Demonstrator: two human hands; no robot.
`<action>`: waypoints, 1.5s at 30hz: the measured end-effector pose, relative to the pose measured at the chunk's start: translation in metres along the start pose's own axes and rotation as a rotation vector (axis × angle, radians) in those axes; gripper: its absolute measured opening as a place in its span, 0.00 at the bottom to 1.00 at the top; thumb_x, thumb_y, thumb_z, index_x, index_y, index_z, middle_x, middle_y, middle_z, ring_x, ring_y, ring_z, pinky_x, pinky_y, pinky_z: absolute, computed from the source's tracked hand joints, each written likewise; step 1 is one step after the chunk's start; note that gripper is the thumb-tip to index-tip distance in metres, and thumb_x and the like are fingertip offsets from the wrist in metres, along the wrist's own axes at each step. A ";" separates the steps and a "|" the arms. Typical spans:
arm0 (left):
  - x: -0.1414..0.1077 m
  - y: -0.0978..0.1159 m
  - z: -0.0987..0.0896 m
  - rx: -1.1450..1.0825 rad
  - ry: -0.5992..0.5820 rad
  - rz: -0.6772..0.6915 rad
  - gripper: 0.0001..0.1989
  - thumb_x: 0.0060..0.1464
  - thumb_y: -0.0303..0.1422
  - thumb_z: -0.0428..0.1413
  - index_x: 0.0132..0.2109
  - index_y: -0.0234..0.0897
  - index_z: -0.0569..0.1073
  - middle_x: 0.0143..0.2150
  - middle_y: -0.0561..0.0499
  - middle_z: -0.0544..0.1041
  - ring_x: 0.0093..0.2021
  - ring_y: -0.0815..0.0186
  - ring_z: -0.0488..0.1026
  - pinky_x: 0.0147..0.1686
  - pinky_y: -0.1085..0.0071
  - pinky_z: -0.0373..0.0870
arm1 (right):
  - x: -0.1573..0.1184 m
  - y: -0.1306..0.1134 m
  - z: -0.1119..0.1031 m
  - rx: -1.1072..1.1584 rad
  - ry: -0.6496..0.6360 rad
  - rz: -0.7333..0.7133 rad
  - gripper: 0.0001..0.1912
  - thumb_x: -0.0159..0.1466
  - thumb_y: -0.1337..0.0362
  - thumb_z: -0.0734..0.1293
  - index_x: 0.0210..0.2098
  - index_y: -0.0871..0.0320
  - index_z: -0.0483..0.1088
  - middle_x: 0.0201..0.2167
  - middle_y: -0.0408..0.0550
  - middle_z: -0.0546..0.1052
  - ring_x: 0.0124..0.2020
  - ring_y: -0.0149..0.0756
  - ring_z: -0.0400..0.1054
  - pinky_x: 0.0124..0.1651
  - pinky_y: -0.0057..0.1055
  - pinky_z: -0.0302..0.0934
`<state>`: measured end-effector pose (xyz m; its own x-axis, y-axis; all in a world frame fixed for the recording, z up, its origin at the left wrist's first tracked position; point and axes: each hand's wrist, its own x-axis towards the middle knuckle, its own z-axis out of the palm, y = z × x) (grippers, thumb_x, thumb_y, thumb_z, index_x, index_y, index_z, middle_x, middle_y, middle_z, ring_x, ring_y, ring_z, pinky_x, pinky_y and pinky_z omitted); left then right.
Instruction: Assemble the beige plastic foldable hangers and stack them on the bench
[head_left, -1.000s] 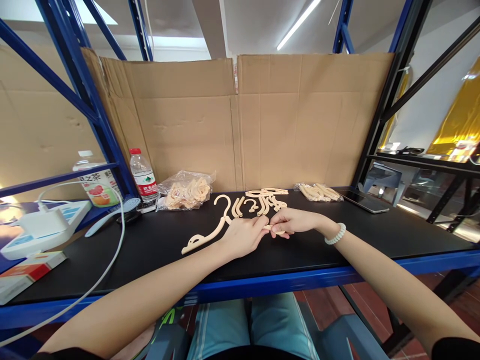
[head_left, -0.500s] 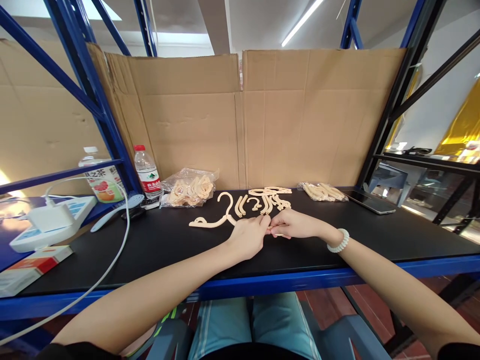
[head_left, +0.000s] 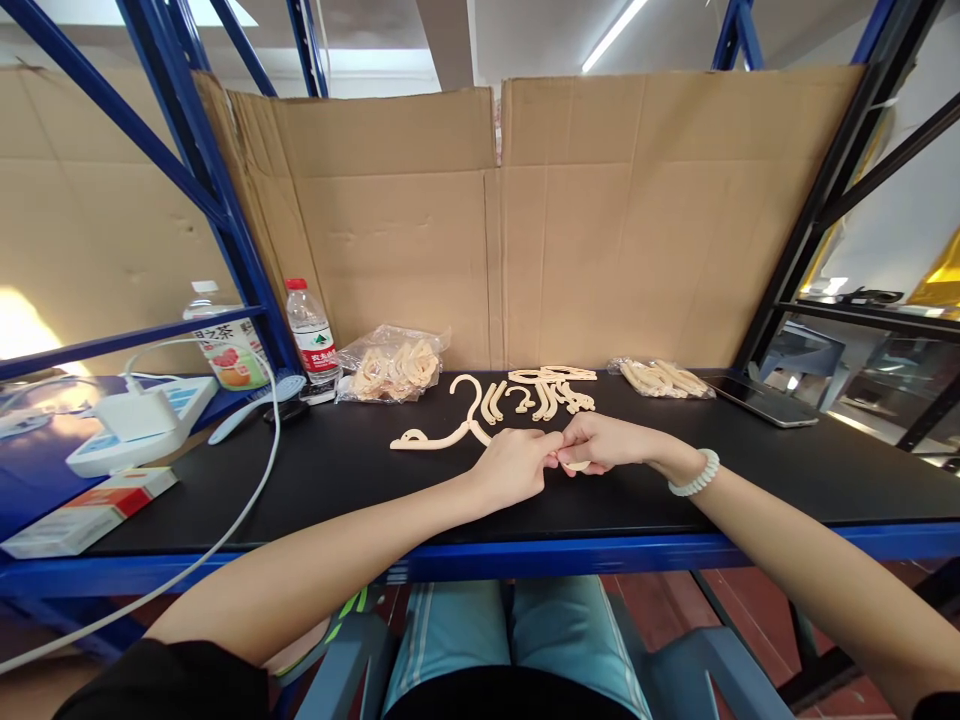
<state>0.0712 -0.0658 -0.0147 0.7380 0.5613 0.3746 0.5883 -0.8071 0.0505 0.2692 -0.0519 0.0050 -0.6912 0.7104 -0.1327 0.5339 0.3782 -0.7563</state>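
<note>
A beige clothes hanger (head_left: 439, 440) with a curved hook lies in front of me, its left arm resting over the black tabletop. Its right side runs under my fingers, so most of that part is hidden. My left hand (head_left: 514, 465) is closed on the hanger near its right arm. My right hand (head_left: 606, 442) pinches the right end, where a small beige piece shows below the fingers. The fingertips of both hands meet. Just beyond them lie several loose beige hanger pieces (head_left: 549, 402), some curved and some hook-shaped.
A clear bag of beige parts (head_left: 397, 370) sits at the back left, another bag (head_left: 664, 379) at the back right beside a phone (head_left: 761, 400). To the left are a water bottle (head_left: 311, 335), a power strip (head_left: 184, 410), a box (head_left: 90, 515) and a white cable (head_left: 251, 500).
The camera view has shifted slightly. Both hands stay together on the hanger, and more of the small piece below my right fingers now shows.
</note>
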 end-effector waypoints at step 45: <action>-0.006 0.000 0.000 0.014 0.025 0.193 0.05 0.62 0.24 0.44 0.42 0.37 0.61 0.41 0.49 0.69 0.36 0.65 0.70 0.31 0.71 0.66 | 0.015 0.063 -0.065 -0.360 0.978 -0.161 0.10 0.60 0.62 0.63 0.35 0.59 0.76 0.35 0.52 0.76 0.37 0.40 0.68 0.44 0.35 0.61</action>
<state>0.0669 -0.0692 -0.0167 0.8290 0.3917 0.3992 0.4414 -0.8966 -0.0369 0.3240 0.0211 -0.0030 -0.1584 0.7447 0.6483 0.6944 0.5508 -0.4630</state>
